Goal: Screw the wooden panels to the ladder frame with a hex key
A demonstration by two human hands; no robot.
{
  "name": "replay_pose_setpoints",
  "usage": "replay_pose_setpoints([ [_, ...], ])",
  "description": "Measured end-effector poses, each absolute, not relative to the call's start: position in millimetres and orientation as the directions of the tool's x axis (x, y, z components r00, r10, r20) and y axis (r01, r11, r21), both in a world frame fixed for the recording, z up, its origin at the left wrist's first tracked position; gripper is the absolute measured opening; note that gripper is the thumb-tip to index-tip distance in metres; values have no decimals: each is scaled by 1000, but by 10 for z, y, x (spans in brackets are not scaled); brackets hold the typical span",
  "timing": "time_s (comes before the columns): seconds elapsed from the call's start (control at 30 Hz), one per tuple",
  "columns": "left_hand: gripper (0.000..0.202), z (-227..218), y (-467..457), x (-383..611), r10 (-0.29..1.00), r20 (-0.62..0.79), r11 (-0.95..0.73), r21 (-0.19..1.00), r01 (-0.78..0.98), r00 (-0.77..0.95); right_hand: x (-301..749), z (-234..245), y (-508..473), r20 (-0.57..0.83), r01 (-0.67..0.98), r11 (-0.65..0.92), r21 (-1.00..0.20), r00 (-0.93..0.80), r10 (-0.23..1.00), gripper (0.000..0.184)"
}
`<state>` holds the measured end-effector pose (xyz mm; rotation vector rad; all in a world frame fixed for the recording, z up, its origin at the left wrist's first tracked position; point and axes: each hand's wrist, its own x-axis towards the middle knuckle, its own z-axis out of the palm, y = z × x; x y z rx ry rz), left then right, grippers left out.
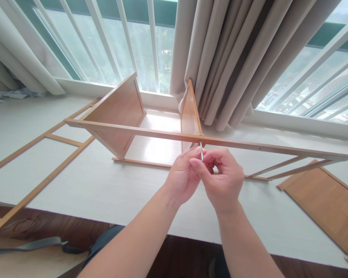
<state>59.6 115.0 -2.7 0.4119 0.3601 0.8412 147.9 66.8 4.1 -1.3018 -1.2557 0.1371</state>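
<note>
My left hand [185, 175] and my right hand [222, 175] meet under the upper wooden rail [150, 133]. Between their closed fingertips is a thin silver metal rod [202, 151], a hex key or a bolt; I cannot tell which. Its far end reaches the rail, close to where an upright wooden panel [190, 110] joins it. The rail belongs to a partly joined wooden frame lying on its side. Another upright panel [118, 112] stands at the frame's left part. My fingers cover some of the rod and the lower rail behind.
A ladder-like wooden frame [53, 166] lies at left. On the right rests a loose wooden panel [327, 204]. Everything sits on a broad white surface [110, 197] with a front edge. Curtains [229, 58] and barred windows line the back; a grey strap [37, 244] is lower left.
</note>
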Motion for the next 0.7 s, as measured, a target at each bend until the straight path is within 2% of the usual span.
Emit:
replay_pose_setpoints([
  [0.37,27,15,1183,557,802,-77,514,594,-619,592,1439,16,672,604,536,360,-764,396,692,32],
  [0.7,27,16,1204,537,786,-70,520,614,-595,615,1444,16,667,624,585,349,-732,370,688,28],
])
